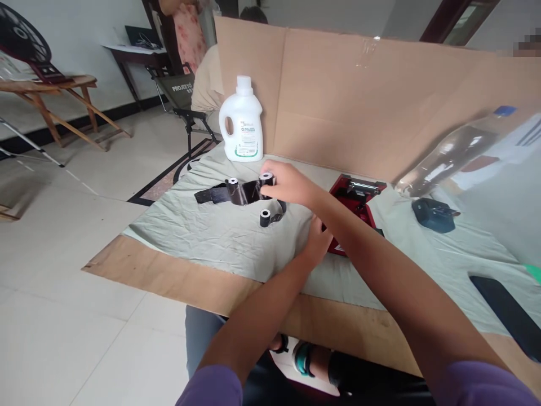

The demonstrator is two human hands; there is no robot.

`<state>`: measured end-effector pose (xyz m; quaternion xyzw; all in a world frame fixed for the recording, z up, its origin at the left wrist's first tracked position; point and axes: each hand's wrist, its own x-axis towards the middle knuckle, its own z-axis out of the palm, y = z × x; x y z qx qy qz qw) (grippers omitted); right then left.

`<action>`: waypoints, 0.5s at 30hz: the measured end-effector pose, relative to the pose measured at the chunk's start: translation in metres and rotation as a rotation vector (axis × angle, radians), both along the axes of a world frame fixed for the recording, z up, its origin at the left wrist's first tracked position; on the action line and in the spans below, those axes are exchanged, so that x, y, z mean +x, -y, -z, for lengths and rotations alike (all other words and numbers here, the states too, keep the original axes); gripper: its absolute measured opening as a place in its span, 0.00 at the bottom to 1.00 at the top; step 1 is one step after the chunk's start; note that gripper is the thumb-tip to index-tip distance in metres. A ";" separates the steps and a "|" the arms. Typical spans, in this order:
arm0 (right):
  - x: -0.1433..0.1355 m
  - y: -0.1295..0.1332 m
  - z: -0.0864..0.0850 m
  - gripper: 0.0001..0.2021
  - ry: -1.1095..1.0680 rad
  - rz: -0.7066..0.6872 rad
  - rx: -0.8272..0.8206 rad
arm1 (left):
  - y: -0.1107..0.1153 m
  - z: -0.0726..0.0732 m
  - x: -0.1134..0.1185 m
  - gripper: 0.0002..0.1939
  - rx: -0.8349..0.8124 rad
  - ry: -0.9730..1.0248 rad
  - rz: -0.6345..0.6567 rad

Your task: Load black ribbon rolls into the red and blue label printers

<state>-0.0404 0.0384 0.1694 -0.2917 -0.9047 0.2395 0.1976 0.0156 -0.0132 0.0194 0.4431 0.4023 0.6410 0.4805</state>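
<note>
My right hand (287, 181) is closed around a roll of shiny black ribbon (266, 178) with a white core, which stands upright on the cloth. From it a strip of black film runs left to a second roll (233, 183) and trails flat beyond. A third, smaller black roll (265, 217) stands nearer me with a short loose strip. Crossing under my right forearm, my left hand (318, 242) grips the left side of an opened red machine (338, 248) with a metal roller inside. My right forearm hides part of that hand and the machine.
A white detergent bottle (243, 127) stands behind the rolls, before a cardboard screen (329, 96). To the right are a large clear plastic bottle (456, 149), a dark object (434, 214) and a black phone (507, 313). Grey cloth (203, 237) covers the wooden board (169, 273).
</note>
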 end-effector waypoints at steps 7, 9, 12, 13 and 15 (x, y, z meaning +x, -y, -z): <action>-0.048 -0.024 0.058 0.14 0.398 0.077 -0.002 | -0.009 0.005 -0.001 0.18 0.044 -0.132 -0.071; -0.048 -0.030 0.067 0.15 0.453 0.151 0.003 | -0.011 0.005 0.000 0.18 0.028 -0.164 -0.078; -0.044 -0.036 0.075 0.13 0.434 0.193 -0.028 | -0.013 0.005 0.001 0.18 0.039 -0.163 -0.092; -0.043 -0.036 0.076 0.13 0.423 0.187 -0.037 | -0.012 0.005 0.001 0.18 0.045 -0.162 -0.102; -0.042 -0.036 0.078 0.13 0.415 0.167 -0.038 | -0.012 0.006 0.002 0.17 0.059 -0.157 -0.108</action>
